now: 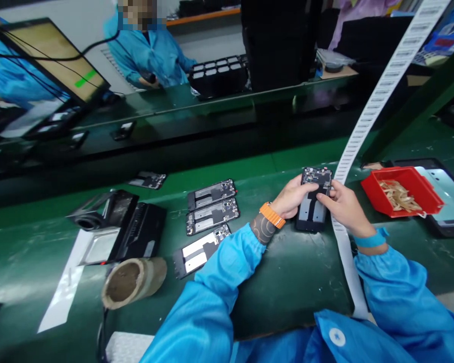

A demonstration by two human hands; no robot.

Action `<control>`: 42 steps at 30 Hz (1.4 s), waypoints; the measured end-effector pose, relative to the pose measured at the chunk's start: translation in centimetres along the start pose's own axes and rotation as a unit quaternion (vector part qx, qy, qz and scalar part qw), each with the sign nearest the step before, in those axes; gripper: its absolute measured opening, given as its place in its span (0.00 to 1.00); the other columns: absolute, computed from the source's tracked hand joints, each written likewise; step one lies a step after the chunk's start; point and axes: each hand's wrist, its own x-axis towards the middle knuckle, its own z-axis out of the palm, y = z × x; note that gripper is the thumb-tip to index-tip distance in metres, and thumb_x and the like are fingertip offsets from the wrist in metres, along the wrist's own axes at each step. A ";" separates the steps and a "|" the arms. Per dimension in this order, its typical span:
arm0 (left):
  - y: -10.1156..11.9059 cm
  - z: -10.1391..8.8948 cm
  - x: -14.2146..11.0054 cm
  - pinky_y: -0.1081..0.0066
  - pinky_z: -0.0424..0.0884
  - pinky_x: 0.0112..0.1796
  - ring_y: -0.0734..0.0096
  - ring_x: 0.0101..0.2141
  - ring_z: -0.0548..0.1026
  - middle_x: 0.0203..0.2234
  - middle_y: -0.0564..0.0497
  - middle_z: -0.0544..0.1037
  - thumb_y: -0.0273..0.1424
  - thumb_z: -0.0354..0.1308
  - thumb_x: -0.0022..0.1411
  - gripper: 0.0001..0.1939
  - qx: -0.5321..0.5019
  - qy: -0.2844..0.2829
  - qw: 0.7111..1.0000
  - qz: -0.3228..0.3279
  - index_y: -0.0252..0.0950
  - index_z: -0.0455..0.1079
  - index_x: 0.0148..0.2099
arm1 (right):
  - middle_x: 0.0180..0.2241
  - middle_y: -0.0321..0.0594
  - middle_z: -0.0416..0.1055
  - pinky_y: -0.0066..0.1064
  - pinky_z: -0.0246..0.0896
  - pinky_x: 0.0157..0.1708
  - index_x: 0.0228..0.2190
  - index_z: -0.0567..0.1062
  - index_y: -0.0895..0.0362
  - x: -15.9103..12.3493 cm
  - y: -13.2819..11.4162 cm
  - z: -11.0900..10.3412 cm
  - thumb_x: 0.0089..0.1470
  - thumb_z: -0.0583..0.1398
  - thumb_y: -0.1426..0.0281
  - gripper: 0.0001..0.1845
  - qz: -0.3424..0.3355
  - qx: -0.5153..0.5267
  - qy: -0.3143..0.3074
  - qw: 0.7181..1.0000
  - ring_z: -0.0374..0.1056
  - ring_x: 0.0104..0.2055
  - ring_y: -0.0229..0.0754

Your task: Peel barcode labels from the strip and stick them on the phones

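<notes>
Between my two hands is an opened phone body (312, 214), its circuit board showing at the top end and grey panels lower down. My left hand (292, 196), with an orange watch band at the wrist, grips its left edge, the thumb lying across the board. On the opposite edge my right hand (342, 204) is closed, its thumb over the middle of the phone. A long strip of barcode labels (357, 136) passes behind the right hand. Left of my hands lie three more opened phones, an upper one (211, 194), a middle one (212, 216) and a lower one (201, 250).
A red bin (374, 194) of pale strips stands at right beside a large tablet-like panel (452, 201). At left are a cardboard tube (151, 277) and a black device (144, 232). Across the bench, a person in blue (151, 55) stands near a black tray (219, 83).
</notes>
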 end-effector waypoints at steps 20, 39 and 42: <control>-0.1 -0.4 0.4 0.64 0.73 0.45 0.63 0.38 0.80 0.37 0.45 0.83 0.36 0.66 0.61 0.14 -0.035 0.014 0.999 -0.026 0.33 0.76 0.46 | 0.33 0.39 0.82 0.34 0.74 0.28 0.46 0.73 0.56 -0.1 0.1 0.8 0.52 0.66 0.56 0.24 -0.013 0.007 0.048 0.999 0.78 0.31 0.47; 0.5 -0.5 0.3 0.64 0.73 0.46 0.59 0.43 0.80 0.38 0.46 0.82 0.43 0.66 0.61 0.19 -0.045 0.001 0.999 -0.007 0.33 0.76 0.46 | 0.34 0.36 0.80 0.39 0.75 0.36 0.48 0.69 0.51 0.0 -0.4 0.7 0.50 0.67 0.58 0.26 -0.020 0.033 0.018 0.999 0.78 0.35 0.47; 0.6 -0.4 0.1 0.62 0.73 0.47 0.58 0.43 0.80 0.38 0.45 0.83 0.41 0.67 0.61 0.19 -0.038 0.000 0.999 -0.003 0.32 0.76 0.47 | 0.32 0.35 0.80 0.36 0.74 0.31 0.46 0.69 0.51 -0.1 -0.6 0.8 0.51 0.66 0.57 0.23 -0.006 0.044 0.024 0.999 0.77 0.30 0.45</control>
